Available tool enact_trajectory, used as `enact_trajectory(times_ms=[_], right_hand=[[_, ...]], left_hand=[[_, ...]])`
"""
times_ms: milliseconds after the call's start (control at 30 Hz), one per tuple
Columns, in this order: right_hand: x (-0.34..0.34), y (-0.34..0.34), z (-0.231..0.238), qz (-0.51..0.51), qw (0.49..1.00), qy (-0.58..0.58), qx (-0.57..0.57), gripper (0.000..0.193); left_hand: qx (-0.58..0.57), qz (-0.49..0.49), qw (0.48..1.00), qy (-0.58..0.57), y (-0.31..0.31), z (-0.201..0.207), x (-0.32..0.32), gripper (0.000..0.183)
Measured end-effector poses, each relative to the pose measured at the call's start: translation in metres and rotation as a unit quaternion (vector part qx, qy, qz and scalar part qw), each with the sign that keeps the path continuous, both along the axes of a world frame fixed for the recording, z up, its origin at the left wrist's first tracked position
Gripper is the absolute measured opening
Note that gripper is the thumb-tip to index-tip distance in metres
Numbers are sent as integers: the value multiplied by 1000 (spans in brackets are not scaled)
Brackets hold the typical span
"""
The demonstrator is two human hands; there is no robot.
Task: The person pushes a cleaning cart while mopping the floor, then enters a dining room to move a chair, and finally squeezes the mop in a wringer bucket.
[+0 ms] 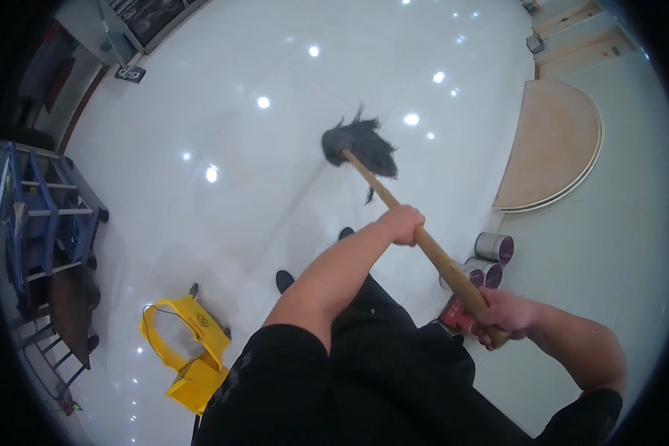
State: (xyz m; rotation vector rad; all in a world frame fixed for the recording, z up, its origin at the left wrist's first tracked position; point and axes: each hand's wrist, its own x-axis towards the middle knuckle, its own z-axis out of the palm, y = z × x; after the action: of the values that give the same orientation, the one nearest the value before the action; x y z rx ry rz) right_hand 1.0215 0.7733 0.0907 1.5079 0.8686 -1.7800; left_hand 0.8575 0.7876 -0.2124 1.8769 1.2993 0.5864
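Both the left hand (403, 224) and the right hand (502, 316) are curled tight around a smooth wooden mop handle (438, 256), its shaggy grey head (360, 145) on the glossy white floor (238, 149) at upper centre.

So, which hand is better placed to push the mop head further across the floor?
Probably the left hand: it grips the wooden handle lower down, nearer the dark mop head. The right hand holds the top end, close to the body.

yellow folding floor sign (188, 349) lying flat on white tiles, lower left, red can (457, 315) by tins
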Motion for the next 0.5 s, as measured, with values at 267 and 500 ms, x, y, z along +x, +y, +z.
enact_trajectory(times_ms=[267, 500], right_hand=[[8, -66, -13, 43, 990, -12, -137, 46], [-76, -72, -125, 351, 930, 102, 37, 31]], left_hand=[[27, 97, 995, 27, -158, 1, -25, 13], [4, 314, 946, 79, -196, -72, -116, 23]])
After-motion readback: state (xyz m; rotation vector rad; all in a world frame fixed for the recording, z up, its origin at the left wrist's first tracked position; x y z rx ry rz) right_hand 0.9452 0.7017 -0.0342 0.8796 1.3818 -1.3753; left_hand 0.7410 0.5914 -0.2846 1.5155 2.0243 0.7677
